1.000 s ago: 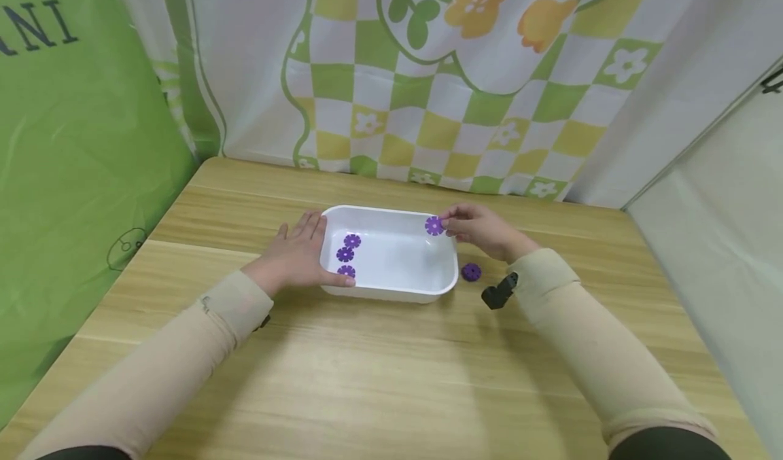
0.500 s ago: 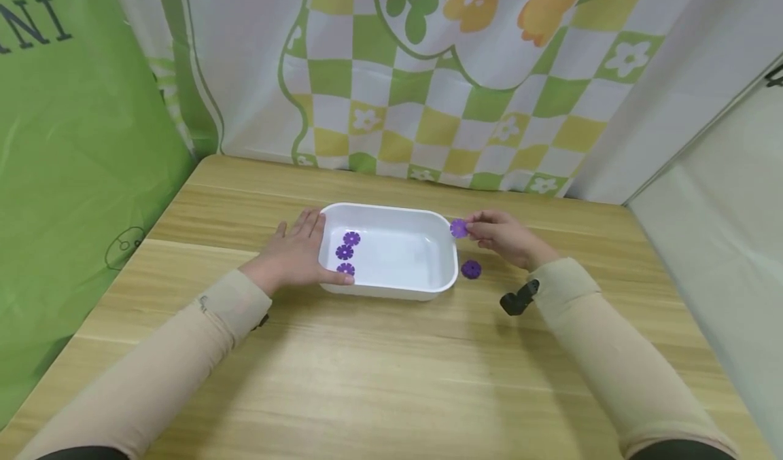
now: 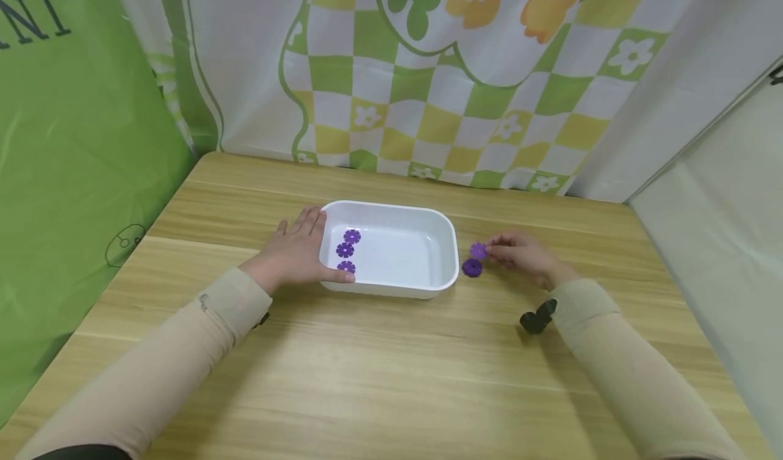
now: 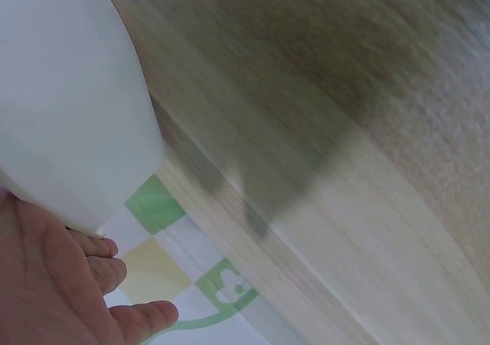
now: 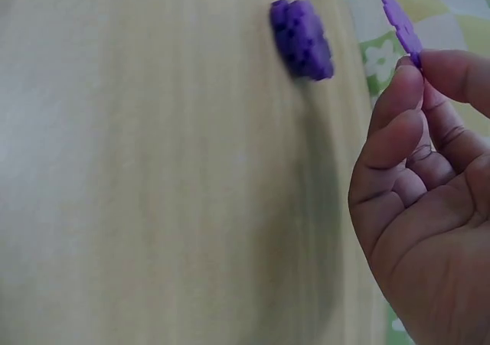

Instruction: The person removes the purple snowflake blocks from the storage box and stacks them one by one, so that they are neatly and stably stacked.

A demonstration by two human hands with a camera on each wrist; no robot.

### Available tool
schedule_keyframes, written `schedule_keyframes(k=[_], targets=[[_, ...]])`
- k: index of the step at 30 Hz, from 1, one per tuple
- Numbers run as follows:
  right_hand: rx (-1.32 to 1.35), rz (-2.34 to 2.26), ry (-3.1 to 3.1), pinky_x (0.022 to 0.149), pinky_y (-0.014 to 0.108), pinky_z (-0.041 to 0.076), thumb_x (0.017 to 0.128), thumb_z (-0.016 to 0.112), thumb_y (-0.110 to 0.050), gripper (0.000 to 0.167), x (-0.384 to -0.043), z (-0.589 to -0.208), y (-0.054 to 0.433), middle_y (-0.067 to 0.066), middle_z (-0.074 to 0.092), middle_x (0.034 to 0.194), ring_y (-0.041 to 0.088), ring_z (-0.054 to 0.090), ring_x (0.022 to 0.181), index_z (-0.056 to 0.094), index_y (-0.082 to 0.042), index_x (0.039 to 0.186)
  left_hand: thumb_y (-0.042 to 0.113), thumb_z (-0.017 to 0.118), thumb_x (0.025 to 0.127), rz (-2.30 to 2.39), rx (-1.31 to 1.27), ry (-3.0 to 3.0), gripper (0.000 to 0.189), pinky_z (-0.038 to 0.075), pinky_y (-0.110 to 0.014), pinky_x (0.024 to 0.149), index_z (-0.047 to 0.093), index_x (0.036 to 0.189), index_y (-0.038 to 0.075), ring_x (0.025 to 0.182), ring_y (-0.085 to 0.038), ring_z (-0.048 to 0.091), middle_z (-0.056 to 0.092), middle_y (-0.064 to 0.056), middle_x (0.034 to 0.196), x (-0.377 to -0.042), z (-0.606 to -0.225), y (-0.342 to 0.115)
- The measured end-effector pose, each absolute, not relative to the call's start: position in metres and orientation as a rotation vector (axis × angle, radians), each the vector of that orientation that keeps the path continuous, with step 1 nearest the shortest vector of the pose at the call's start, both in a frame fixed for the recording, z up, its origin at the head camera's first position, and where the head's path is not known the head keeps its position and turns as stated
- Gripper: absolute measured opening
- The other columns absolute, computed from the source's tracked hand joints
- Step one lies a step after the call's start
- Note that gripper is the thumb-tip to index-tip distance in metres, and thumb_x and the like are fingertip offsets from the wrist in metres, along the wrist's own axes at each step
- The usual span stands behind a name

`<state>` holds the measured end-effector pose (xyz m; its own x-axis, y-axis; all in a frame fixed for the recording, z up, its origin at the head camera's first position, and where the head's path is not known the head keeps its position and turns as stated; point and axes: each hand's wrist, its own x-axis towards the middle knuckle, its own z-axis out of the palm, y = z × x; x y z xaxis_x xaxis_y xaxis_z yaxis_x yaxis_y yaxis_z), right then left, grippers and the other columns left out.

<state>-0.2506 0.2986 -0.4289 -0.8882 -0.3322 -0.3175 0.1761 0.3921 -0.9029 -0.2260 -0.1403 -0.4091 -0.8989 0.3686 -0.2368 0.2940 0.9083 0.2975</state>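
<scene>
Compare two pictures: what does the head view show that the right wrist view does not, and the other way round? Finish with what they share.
Only the head view shows the left hand at the left end of the tray, and three discs inside.

Only the right wrist view shows the palm of the right hand, and the held disc nearly edge-on.

Both show the right hand pinching that disc, the stack, the table and the checked curtain.
</scene>
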Motion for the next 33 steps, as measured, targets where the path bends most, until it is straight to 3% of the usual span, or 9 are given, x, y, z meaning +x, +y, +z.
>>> schedule_keyframes(k=[11, 25, 33], targets=[[-0.103, -1.421, 2.239, 0.075, 0.022, 0.051, 0.104, 0.056, -0.006, 0.030, -0.249, -0.443, 0.299, -0.002, 0.065, 0.093, 0.010, 0.059, 0.086, 0.055, 0.015, 0.125, 0.086, 0.066, 0.074, 0.396, 0.486, 2.777, 0.142, -0.004, -0.061, 0.123, 0.001, 0.162, -0.005, 0.157, -0.036, -0.007, -0.008, -0.021, 0.171, -0.226, -0.411, -0.141], [-0.119, -1.371, 2.265, 0.080, 0.023, 0.056, 0.104, 0.058, -0.007, 0.035, -0.247, -0.444, 0.296, 0.003, 0.066, 0.102, 0.010, 0.060, 0.089, 0.053, 0.017, 0.129, 0.087, 0.065, 0.074, 0.410, 0.489, 2.769, 0.144, -0.004, -0.061, 0.123, 0.000, 0.162, -0.006, 0.157, -0.036, -0.008, -0.009, -0.021, 0.170, -0.225, -0.411, -0.141], [-0.112, -1.338, 2.288, 0.077, 0.023, 0.054, 0.103, 0.057, -0.007, 0.033, -0.246, -0.443, 0.295, 0.001, 0.064, 0.095, 0.010, 0.059, 0.089, 0.054, 0.016, 0.127, 0.094, 0.059, 0.070, 0.407, 0.505, 2.786, 0.148, -0.003, -0.062, 0.123, 0.000, 0.162, -0.006, 0.157, -0.036, -0.007, -0.008, -0.020, 0.171, -0.229, -0.416, -0.142]])
